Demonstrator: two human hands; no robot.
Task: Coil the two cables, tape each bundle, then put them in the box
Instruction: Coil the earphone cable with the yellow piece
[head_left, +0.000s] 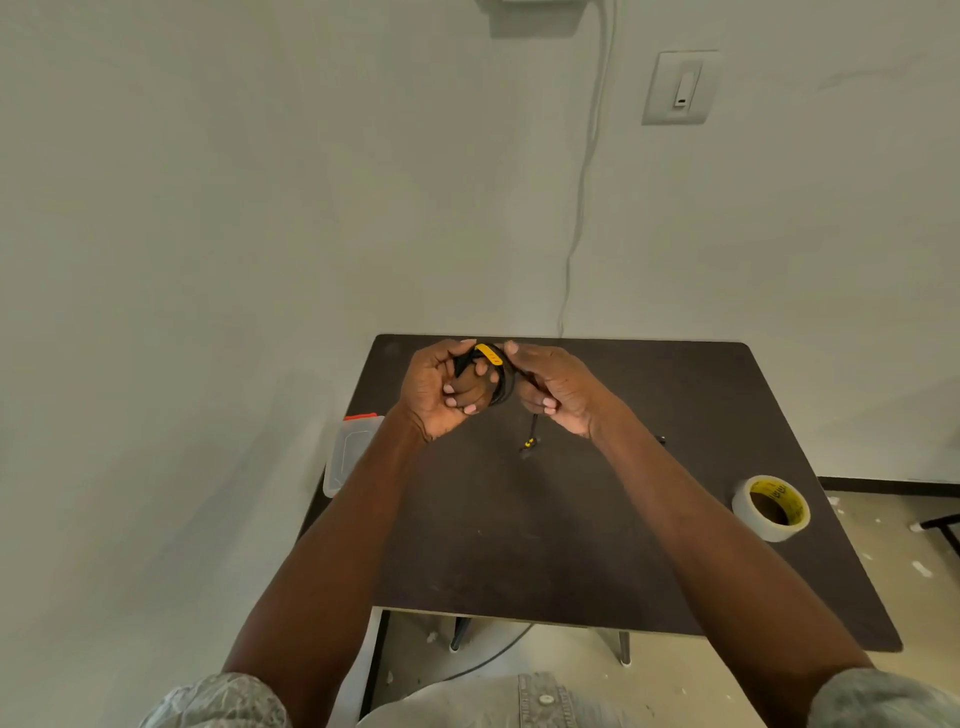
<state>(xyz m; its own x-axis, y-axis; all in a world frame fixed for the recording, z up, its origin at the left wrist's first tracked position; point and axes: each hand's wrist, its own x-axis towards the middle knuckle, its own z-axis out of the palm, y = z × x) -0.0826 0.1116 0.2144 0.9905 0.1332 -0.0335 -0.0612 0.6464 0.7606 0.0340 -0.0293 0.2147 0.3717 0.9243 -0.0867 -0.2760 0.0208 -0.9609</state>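
A black cable with a yellow part (497, 374) is coiled into a small loop above the far part of the dark table (571, 545). My left hand (441, 387) grips the coil from the left, fingers curled through the loop. My right hand (553, 392) pinches the cable on the coil's right side. The loose end with a black-and-yellow plug (530, 444) hangs down below my right hand. A roll of clear tape with a yellow core (772, 506) lies on the table's right side. A clear plastic box with a red clip (349, 452) sits at the table's left edge. A second cable's tip (661, 439) peeks out past my right forearm.
The table stands against a pale wall; a white cord (584, 182) runs down the wall behind it. Bare floor (909, 561) with white scraps lies to the right. A dark cable (498, 654) trails on the floor under the table's front edge.
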